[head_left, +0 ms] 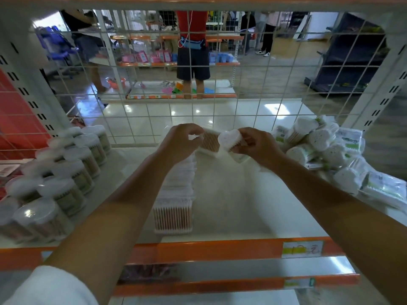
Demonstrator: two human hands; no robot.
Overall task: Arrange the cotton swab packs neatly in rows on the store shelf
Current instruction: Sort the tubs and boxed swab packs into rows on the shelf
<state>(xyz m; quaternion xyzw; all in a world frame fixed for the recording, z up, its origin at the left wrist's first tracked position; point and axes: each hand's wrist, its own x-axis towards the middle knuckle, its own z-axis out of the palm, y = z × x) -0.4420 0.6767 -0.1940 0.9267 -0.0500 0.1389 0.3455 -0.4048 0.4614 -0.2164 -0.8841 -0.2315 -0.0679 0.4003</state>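
Swab packs in a flat row (176, 190) run back from the orange shelf edge (198, 249). Beyond the row's far end, the left hand (182, 139) pinches a square pack (210, 142) with curled fingers, and the right hand (256, 143) grips a heart-shaped pack (230, 139). Round tubs (72, 172) stand left of the row; a loose heap of packs (323, 146) lies right, against the wire grid (220, 84).

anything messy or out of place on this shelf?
Yes. The pile of swab packs at the shelf's right end is a loose heap, lying at mixed angles, unlike the round tubs in rows on the left and the straight centre row of packs. Nothing looks spilled or damaged.
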